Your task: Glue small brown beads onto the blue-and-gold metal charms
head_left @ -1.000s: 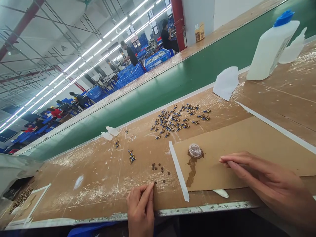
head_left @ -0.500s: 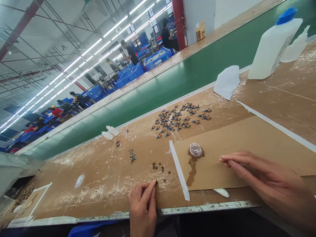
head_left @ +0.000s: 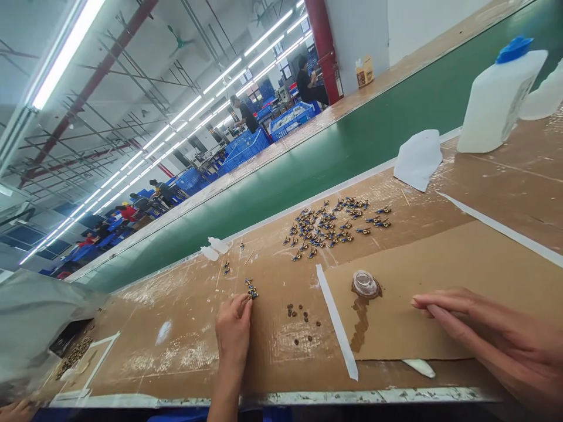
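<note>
My left hand reaches to a small cluster of blue-and-gold pieces, with thumb and forefinger closed on a piece at its near end. Several small dark brown rings lie to its right. My right hand hovers over a cardboard sheet, its thumb and fingertips pinched together; whatever is between them is too small to make out. Left of it, a small round clear dish with pale contents sits on the sheet, a brown smear running down from it. A larger spread of blue-and-gold pieces lies farther back.
White tape edges the cardboard. A blue-capped jug and white paper stand back right; small white bottles lie back left. Behind runs a green belt. Another person's hand shows bottom left, below piled brown bits.
My left hand has moved from the table's front edge near the rings forward and left to the small cluster. The right hand keeps its pinch over the cardboard. The view has shifted.
</note>
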Action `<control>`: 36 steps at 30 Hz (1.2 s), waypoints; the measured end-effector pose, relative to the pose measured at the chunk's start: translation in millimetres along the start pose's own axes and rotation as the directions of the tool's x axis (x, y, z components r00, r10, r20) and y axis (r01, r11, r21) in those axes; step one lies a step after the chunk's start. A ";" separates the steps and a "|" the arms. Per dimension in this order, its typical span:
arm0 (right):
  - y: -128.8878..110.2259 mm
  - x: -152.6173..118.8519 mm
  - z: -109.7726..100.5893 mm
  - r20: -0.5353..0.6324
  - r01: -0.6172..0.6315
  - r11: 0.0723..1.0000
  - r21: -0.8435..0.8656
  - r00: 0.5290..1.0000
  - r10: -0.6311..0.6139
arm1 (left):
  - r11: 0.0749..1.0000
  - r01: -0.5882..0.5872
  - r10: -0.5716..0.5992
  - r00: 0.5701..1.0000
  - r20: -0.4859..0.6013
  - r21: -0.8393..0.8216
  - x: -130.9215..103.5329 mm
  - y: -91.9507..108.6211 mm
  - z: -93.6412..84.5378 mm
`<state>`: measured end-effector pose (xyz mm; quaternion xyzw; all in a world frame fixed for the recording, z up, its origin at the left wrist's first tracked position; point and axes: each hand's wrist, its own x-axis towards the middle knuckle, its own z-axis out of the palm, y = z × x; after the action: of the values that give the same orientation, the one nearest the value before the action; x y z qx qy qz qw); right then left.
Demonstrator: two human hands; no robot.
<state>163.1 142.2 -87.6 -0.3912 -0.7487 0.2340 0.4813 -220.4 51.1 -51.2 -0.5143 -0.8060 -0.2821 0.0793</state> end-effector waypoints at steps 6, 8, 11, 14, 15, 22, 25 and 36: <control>6.2 -3.4 3.6 -0.003 -0.004 1.000 0.030 1.000 0.004 | 1.000 0.027 -0.026 0.996 0.089 -0.010 6.7 2.3 0.7; 4.5 -1.1 3.0 -0.016 0.028 0.999 0.035 0.999 -0.027 | 0.998 0.059 -0.056 0.990 0.133 -0.017 4.0 3.3 -1.8; 1.0 3.2 1.8 -0.040 0.075 0.997 0.029 0.996 -0.074 | 0.994 0.101 -0.091 0.970 0.227 -0.034 -0.5 5.5 -6.8; -1.9 5.6 0.8 -0.038 0.102 0.995 0.020 0.994 -0.101 | 0.993 0.102 -0.078 0.946 0.314 -0.061 -2.5 9.3 -11.1; -2.7 5.9 0.5 -0.036 0.106 0.994 0.019 0.994 -0.106 | 0.993 0.100 -0.072 0.943 0.325 -0.069 -2.5 10.7 -12.2; -5.8 6.8 -2.0 -0.039 0.117 0.993 0.025 0.993 -0.116 | 0.970 0.184 -0.124 0.936 0.330 -0.156 -4.6 17.8 -20.5; -9.6 9.2 -3.9 -0.027 0.122 0.992 0.026 0.992 -0.121 | 0.885 0.331 -0.212 0.913 0.347 -0.329 -9.0 25.7 -26.2; -16.0 9.8 -5.1 0.020 0.067 0.985 0.162 0.997 -0.071 | 0.394 0.615 -0.393 0.784 0.480 -0.683 -21.1 97.9 -29.1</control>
<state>159.7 140.7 -68.6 -0.3219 -0.7465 0.2821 0.5095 -129.9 49.5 0.6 -0.2495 -0.7030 -0.5640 -0.3542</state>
